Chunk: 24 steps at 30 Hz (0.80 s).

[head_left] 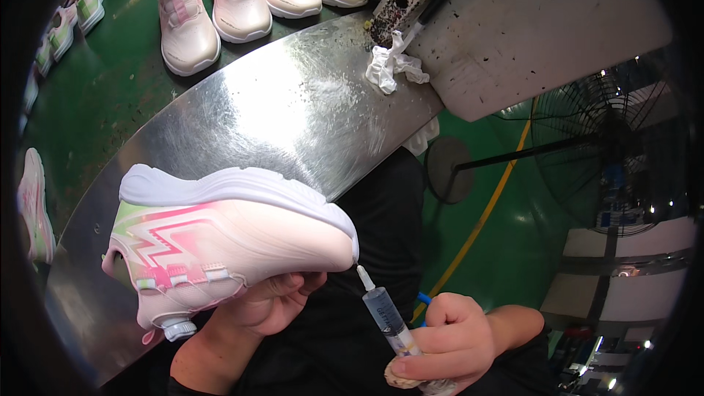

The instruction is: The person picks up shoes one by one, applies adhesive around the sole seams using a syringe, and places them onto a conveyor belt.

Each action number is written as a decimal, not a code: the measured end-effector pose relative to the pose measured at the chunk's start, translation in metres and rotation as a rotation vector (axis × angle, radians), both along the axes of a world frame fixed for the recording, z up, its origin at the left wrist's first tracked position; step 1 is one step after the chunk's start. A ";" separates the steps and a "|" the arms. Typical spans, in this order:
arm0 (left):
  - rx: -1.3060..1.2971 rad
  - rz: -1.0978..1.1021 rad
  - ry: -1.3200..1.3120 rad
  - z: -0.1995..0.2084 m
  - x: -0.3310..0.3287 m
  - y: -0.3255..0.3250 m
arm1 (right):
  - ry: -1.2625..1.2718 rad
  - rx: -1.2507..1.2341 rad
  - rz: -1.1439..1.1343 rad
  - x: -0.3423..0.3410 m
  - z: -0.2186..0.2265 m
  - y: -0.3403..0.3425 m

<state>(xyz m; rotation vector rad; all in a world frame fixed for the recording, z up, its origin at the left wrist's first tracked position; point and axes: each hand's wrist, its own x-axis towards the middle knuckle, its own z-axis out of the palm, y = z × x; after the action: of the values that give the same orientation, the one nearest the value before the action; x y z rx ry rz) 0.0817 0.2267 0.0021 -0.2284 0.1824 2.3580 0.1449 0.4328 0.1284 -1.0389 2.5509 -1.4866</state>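
Observation:
A pink and cream sneaker [220, 235] is held sole up in front of me, its toe pointing right. My left hand [271, 304] grips it from underneath around the upper near the toe, and some of those fingers are hidden. In my right hand [458, 334] is a clear syringe [385, 315] with a white nozzle tip. That tip is at the toe, close to the seam between the white sole and the upper; I cannot tell whether it touches. Part of a thin blue stick-like item [424, 298] shows beside the right fingers.
Under the sneaker is a shiny metal tabletop [198, 128] with a curved edge. Crumpled white tissue [385, 70] lies near a stained white board [550, 37]. Several matching sneakers [242, 7] line the far side, with more [62, 29] at left. A floor fan [587, 143] stands at right.

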 end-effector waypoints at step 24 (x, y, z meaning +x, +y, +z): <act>0.020 -0.066 0.032 0.010 -0.008 -0.004 | 0.397 0.375 -0.150 0.012 -0.040 -0.013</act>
<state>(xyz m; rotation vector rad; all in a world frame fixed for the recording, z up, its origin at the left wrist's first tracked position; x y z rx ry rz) 0.0741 0.2224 0.0116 -0.1726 0.1796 2.2980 0.1570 0.4197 0.0882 -1.2010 3.0695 -0.8251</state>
